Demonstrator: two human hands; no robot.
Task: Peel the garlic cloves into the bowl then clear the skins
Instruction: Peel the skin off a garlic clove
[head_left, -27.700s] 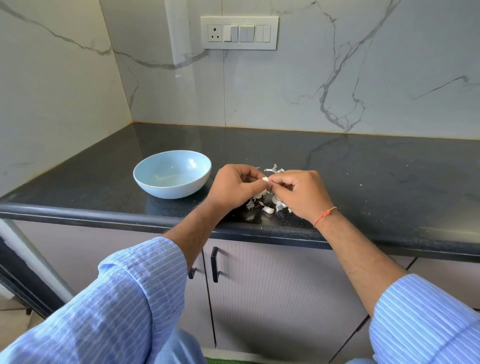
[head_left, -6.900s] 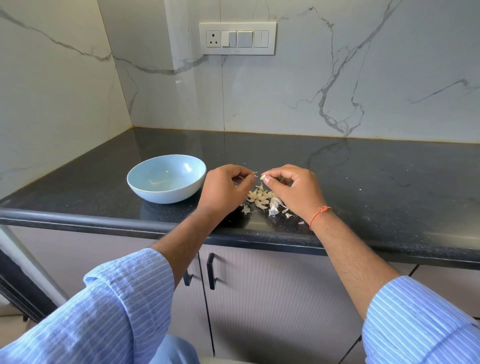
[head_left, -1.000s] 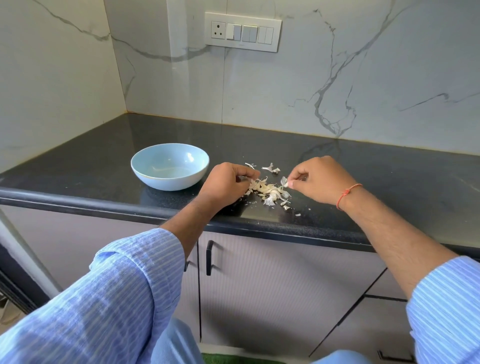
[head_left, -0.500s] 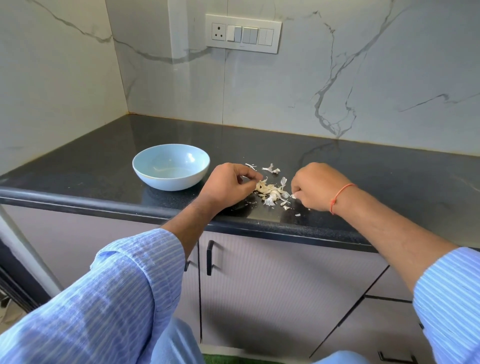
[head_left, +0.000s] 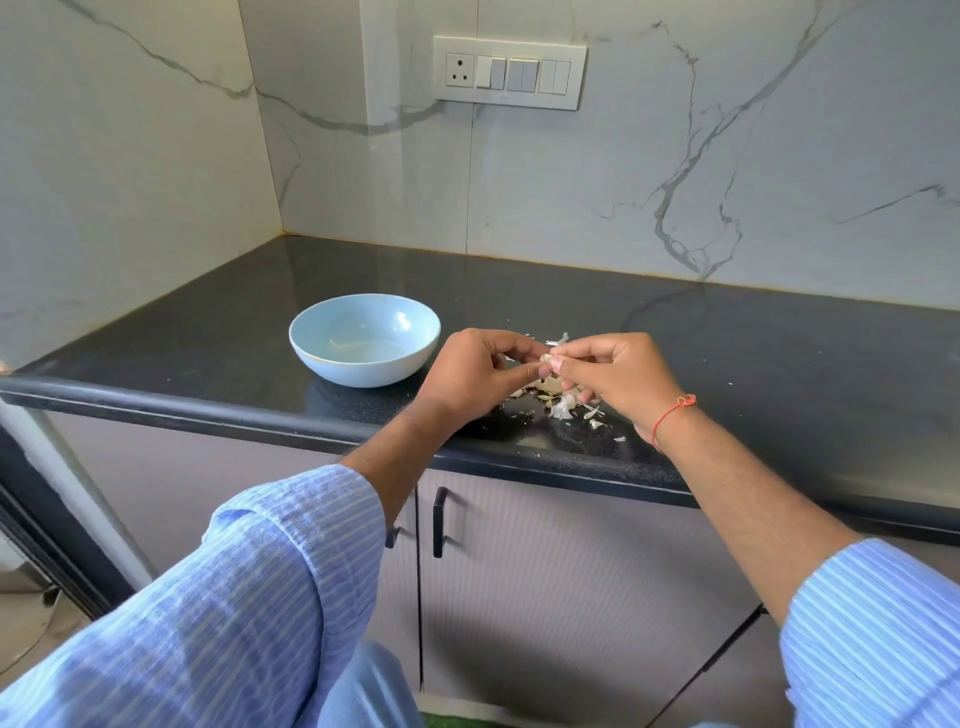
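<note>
A garlic clove (head_left: 546, 360) sits pinched between the fingertips of the left hand (head_left: 475, 376) and the right hand (head_left: 613, 376), just right of the bowl (head_left: 363, 340) and above the heap of skins (head_left: 558, 402). Peeling looks underway. Next, the loosened skin likely needs tearing away, then the clove carried left into the bowl on the counter (head_left: 779, 353).

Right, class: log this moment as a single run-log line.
step: peeling | hands: left and right pinch garlic clove | skins: on counter | bowl: left of hands
</note>
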